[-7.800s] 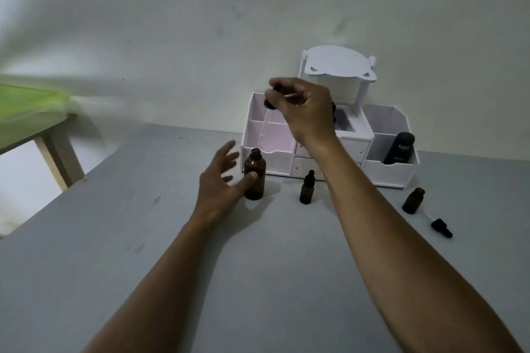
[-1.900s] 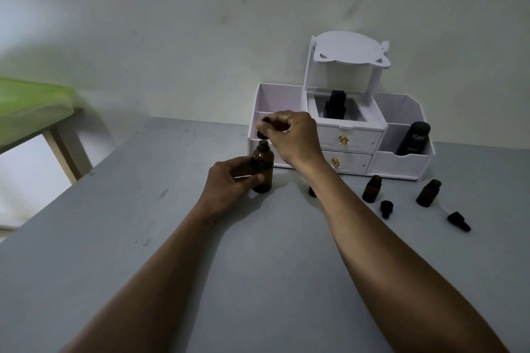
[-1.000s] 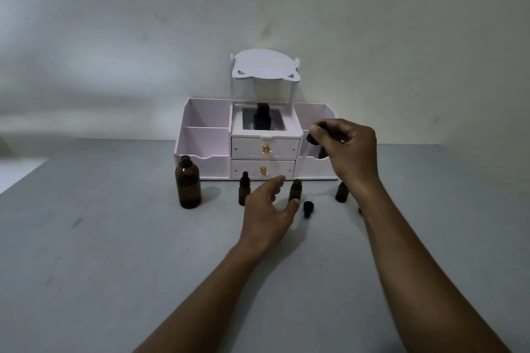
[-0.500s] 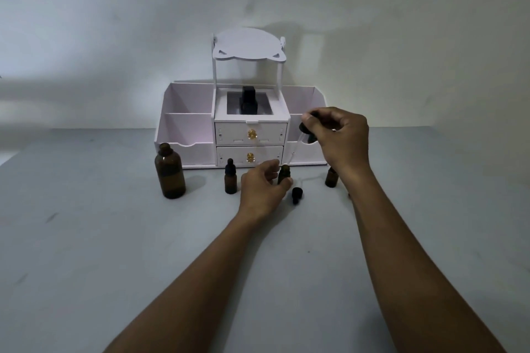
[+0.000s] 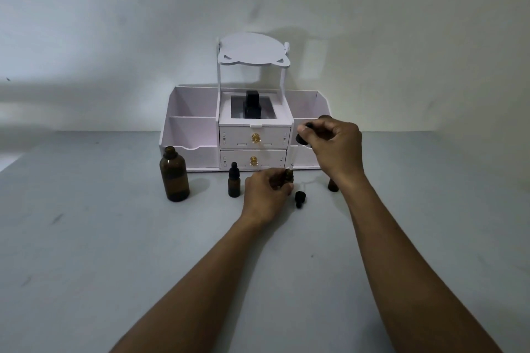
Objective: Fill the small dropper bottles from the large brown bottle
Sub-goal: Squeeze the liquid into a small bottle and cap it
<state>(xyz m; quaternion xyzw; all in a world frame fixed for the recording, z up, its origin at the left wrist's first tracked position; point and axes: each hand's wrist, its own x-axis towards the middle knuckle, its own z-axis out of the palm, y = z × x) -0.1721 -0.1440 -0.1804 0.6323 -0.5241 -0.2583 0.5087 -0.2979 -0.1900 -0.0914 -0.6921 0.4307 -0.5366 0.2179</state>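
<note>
Open small dropper bottle upright on the table, clasped in the curled fingers of the left hand. Directly above that grip, pipette with glass tube pointing down at the bottle mouth, black bulb pinched between thumb and fingers of the right hand. Just right of the left-hand grip, loose dropper cap lying on the table. Just left of it, capped small bottle; further left, large brown bottle, uncapped. Below the right wrist, another small bottle, partly hidden. Behind both hands, white organiser, black bottle in its centre compartment.
</note>
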